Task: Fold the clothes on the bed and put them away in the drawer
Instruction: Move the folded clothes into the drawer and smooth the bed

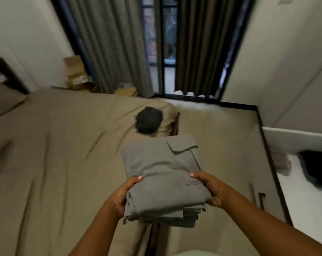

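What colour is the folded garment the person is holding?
The folded garment is plain grey, with no pattern; the head view shows it best.

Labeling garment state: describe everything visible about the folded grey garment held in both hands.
The folded grey cloth garment is a thick, roughly rectangular stack of several layers, their edges showing at the near end. Fabric looks matte, woven, softly creased. A flap pocket sits on top at the far right; another lies by the right thumb. It is about level over the tan-sheeted bed edge. The left hand and right hand grip its near sides, thumbs on top, fingers hidden beneath.
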Demonstrator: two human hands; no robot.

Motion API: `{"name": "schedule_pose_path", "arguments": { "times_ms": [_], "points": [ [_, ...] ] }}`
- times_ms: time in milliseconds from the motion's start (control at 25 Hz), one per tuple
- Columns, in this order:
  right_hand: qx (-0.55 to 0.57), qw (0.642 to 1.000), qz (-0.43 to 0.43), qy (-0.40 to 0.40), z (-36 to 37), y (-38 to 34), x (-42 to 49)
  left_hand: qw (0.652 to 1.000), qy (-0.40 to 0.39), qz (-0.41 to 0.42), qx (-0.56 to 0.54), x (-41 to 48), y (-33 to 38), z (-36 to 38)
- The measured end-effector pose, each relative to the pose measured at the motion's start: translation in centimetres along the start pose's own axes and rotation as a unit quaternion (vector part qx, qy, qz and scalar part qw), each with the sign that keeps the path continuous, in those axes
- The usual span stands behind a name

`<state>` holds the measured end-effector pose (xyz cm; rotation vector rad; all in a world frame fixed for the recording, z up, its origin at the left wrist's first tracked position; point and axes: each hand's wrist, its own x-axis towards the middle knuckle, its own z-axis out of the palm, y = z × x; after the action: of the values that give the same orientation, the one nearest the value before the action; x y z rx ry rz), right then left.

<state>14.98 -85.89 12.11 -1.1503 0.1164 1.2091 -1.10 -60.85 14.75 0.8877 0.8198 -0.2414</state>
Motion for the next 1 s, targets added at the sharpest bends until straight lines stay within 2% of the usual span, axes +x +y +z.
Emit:
{"name": "schedule_pose_path", "arguments": {
  "times_ms": [200,400,600,720,840,1000],
  "points": [
    [0.128,0.980,-0.105,0.113,-11.9,-1.1,-8.3,0.985,-0.086,-0.032,0.149,7.5,1.2,15.0],
    [0.245,0.928,-0.178,0.219,-22.5,0.5,-15.7,0.927,-0.224,-0.066,0.295,12.8,-0.8,31.1],
    [0.351,0.854,-0.267,0.275,-29.7,3.5,-21.2,0.855,-0.304,-0.119,0.404,16.6,-4.8,44.9],
    [0.426,0.790,-0.299,0.323,-33.6,5.5,-23.1,0.806,-0.322,-0.147,0.474,19.5,-8.2,53.0],
    [0.491,0.727,-0.298,0.376,-37.3,7.4,-24.1,0.743,-0.348,-0.175,0.544,22.9,-12.5,59.4],
    [0.543,0.662,-0.276,0.437,-42.4,9.3,-23.8,0.683,-0.367,-0.213,0.594,28.2,-18.4,65.9]
  ]
}}
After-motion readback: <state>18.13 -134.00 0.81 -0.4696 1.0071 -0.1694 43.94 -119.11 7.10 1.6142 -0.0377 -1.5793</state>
